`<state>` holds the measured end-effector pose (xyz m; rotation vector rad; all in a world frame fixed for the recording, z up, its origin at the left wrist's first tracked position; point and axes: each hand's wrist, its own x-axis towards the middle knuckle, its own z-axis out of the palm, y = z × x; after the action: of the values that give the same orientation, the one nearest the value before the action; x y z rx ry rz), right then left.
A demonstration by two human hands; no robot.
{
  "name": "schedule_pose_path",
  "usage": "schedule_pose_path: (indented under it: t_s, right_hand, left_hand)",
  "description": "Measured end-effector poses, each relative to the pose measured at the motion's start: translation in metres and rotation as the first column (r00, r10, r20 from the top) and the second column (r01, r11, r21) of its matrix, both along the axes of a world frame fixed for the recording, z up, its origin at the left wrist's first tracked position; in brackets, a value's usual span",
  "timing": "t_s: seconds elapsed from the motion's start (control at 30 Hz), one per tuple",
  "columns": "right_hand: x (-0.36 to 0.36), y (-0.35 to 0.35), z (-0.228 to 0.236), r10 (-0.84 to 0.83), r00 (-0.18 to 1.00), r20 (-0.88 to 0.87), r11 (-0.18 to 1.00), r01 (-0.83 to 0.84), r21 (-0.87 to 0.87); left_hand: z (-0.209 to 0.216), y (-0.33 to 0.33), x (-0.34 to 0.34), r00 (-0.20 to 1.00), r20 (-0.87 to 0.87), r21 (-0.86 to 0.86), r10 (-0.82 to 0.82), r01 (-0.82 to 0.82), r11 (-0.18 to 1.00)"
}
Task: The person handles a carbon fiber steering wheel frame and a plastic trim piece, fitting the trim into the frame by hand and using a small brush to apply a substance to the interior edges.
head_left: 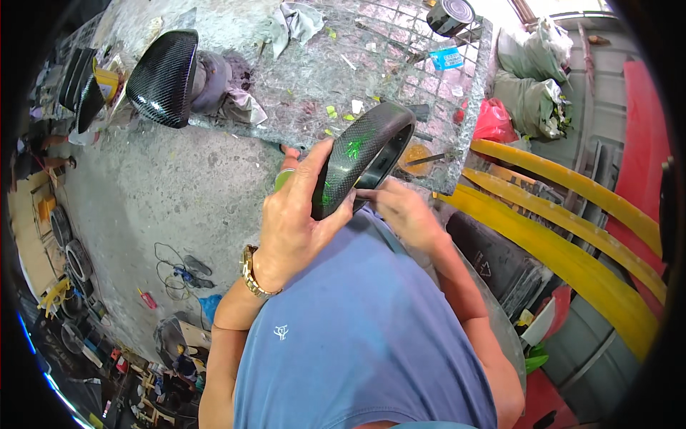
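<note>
A black carbon-weave mirror cover (344, 159) with bright green marks is tilted up in front of my body. My left hand (291, 218) is closed round its left end, fingers over the outer face and thumb at the near rim. Close by, my right hand (406, 213) has its fingers curled and pinched together at the cover's lower inner edge. Whatever those fingers hold is too small or hidden to make out. Behind my left fingers shows part of a green round-edged thing (284, 179).
Beyond the cover stands a stained workbench (286, 93) with wire mesh, bearing a tin can (450, 16), a blue packet (446, 58) and an orange patch (418, 159) crossed by a dark stick. At left sits a glossy black mirror cover (163, 79). Long yellow strips (557, 243) lie at right.
</note>
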<state>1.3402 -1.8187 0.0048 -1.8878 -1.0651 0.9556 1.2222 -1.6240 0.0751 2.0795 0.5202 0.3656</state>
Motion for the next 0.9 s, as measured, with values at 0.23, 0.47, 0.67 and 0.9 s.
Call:
schedule_pose_path:
  t_s: [0.23, 0.47, 0.67, 0.9]
  right_hand:
    - [0.004, -0.016, 0.019, 0.111, 0.994, -0.008, 0.983, -0.111, -0.144]
    - [-0.004, -0.024, 0.016, 0.070, 0.997, 0.024, 0.987, -0.066, -0.146]
    - [0.007, -0.020, 0.032, -0.068, 0.992, 0.109, 0.958, 0.095, -0.271]
    - [-0.013, 0.005, 0.013, 0.064, 0.967, 0.248, 0.994, -0.040, -0.102]
  left_hand:
    - [-0.004, 0.001, 0.001, 0.997, 0.050, -0.007, -0.062, 0.062, 0.998]
    - [-0.004, 0.008, 0.005, 1.000, 0.025, -0.074, 0.002, -0.001, 0.997]
    - [-0.001, 0.011, 0.009, 0.999, 0.043, -0.076, 0.007, -0.004, 0.997]
    - [-0.009, 0.011, 0.006, 0.998, 0.059, 0.024, -0.030, 0.029, 0.999]
